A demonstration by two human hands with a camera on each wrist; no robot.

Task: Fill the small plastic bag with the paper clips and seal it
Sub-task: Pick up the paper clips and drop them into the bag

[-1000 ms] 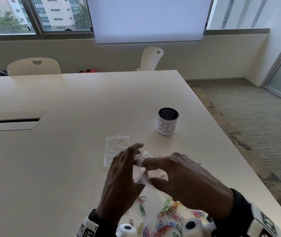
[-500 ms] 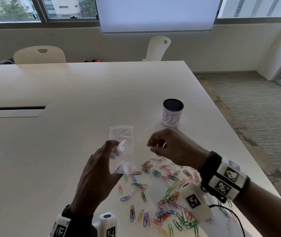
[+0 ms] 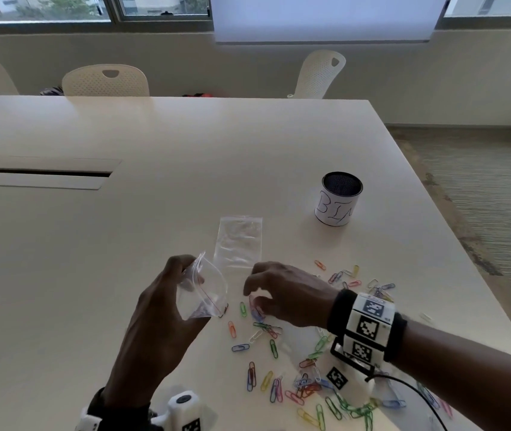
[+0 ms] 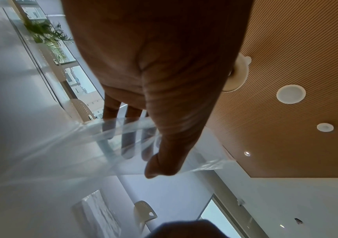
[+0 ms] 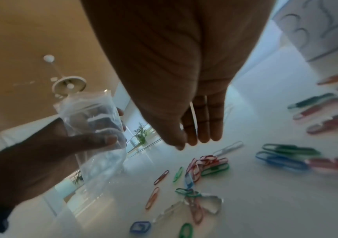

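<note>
With the bag's mouth newly opened, the left hand (image 3: 157, 309) is pinching the small plastic bag (image 3: 205, 292) above the table's (image 3: 92, 275) near edge while the right hand (image 3: 282, 293), fingers loosely curled and empty, is dropping toward the scattered paper clips (image 3: 279, 353), filling apparently about to begin.

1. A cream tabletop (image 3: 129, 250) fills the head view, with a long dark slot (image 3: 39, 173) at its left.
2. A black mesh cup (image 3: 339, 199), wrapped in white paper with handwriting, stands upright on it.
3. Three pale perforated chairs (image 3: 105, 81) stand at its far edge.
4. Windows (image 3: 61, 7) and a white blind (image 3: 325, 17) line the wall.
5. Striped carpet (image 3: 490, 194) lies to the right.
</note>
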